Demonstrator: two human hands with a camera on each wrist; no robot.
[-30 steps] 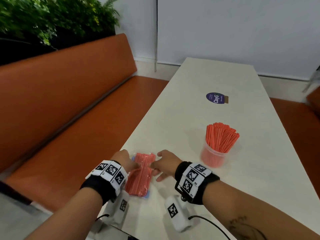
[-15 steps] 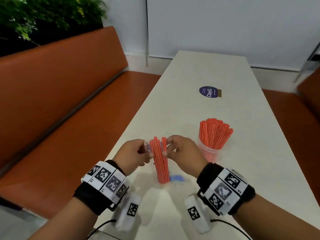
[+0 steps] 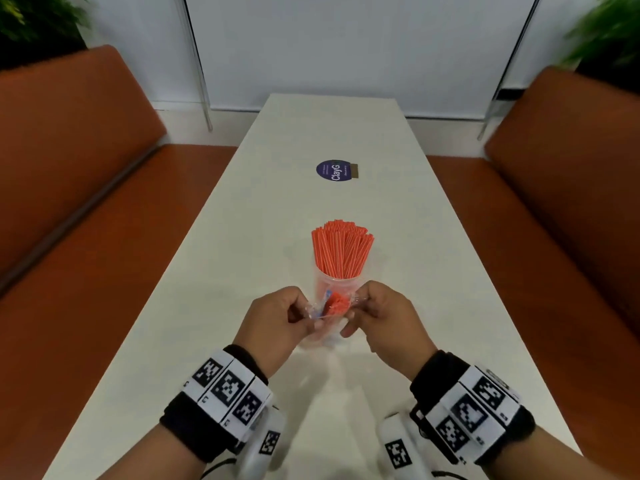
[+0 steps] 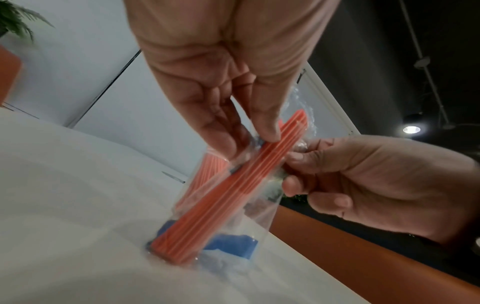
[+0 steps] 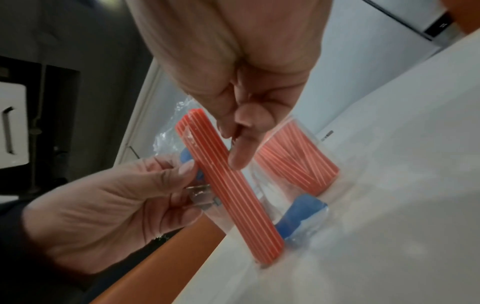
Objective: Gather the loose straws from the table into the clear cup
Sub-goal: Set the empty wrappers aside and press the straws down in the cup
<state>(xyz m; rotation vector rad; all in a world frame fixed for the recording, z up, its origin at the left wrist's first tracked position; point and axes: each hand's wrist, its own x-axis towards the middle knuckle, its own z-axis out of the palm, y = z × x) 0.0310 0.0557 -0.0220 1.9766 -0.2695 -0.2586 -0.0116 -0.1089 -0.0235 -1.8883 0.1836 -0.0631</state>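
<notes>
A clear plastic bag [image 3: 317, 311] of orange striped straws [image 3: 335, 304] stands upright on its bottom end on the white table [image 3: 214, 306]. My left hand [image 3: 294, 313] pinches the bag's top edge on the left, and my right hand [image 3: 363, 306] pinches it on the right. In the left wrist view my left hand [image 4: 249, 139] pinches the film beside the straws [image 4: 228, 185]. In the right wrist view my right hand [image 5: 239, 144] does the same. Just behind the bag stands the clear cup [image 3: 337, 289], packed with orange straws [image 3: 341, 251].
A blue label [image 4: 233, 244] sits in the bag's bottom. A round purple sticker [image 3: 333, 171] lies farther up the table. Orange benches [image 3: 86, 237] run along both long sides, and a white wall closes the far end.
The bag lay flat under both hands, then was stood upright. Now both hands pinch its top, close in front of the cup. The head view has swung to face the table squarely.
</notes>
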